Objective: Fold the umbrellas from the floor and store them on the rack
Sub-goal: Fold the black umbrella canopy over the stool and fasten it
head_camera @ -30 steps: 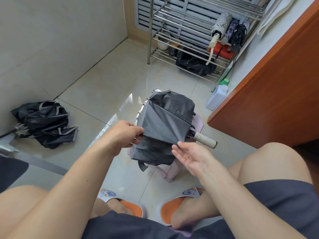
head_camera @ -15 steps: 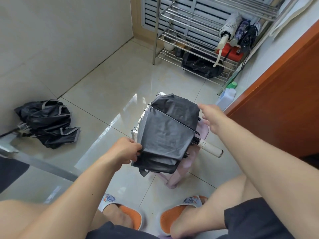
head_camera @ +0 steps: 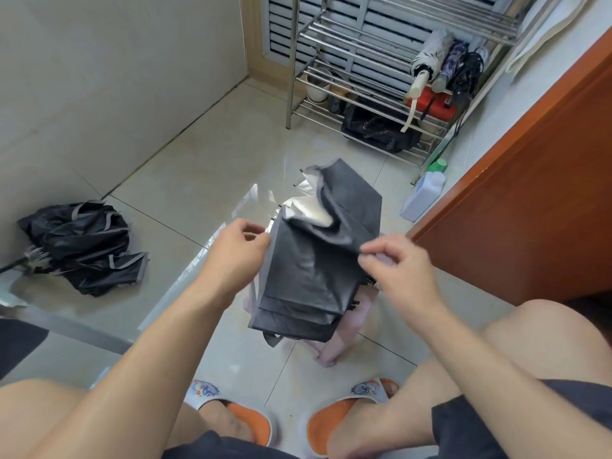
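Your left hand pinches the left edge of the grey umbrella, and your right hand pinches a fold of its canopy on the right side. The umbrella lies on a pink stool, well in front of the rack (three folded ones lean there already). If you pull one fold too hard, the stacked pleats under it can slide apart, I think, or the umbrella slips off the stool
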